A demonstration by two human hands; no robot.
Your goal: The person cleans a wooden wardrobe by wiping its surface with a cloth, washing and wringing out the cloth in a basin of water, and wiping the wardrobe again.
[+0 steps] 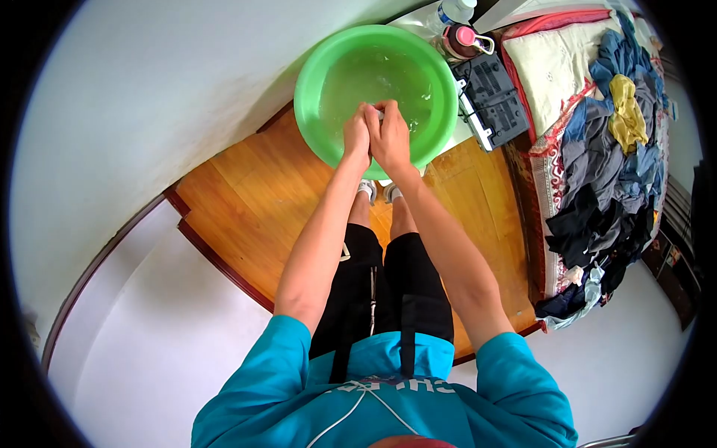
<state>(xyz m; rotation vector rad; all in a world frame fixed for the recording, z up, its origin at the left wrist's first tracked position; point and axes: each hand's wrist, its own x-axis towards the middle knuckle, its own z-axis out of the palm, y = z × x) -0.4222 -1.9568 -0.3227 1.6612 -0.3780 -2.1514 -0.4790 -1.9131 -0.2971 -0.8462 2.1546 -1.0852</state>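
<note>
A round green basin (305, 104) with cloudy water stands in front of me. Over its near side, my left hand (357, 136) and my right hand (390, 134) press together with the fingers curled. A small pale bit shows between the fingers near the right hand's fingertips, but I cannot make out what it is. Most of whatever lies between the palms is hidden. Small whitish patches show on the water to the right of the hands.
Right of the basin are a dark bottle with a pink lid (464, 37), a clear bottle (450, 13) and a black device (493, 97). Crumpled clothes (597, 172) lie on the bed at the right. A white wall (172, 82) rises on the left above the wooden floor (246, 194).
</note>
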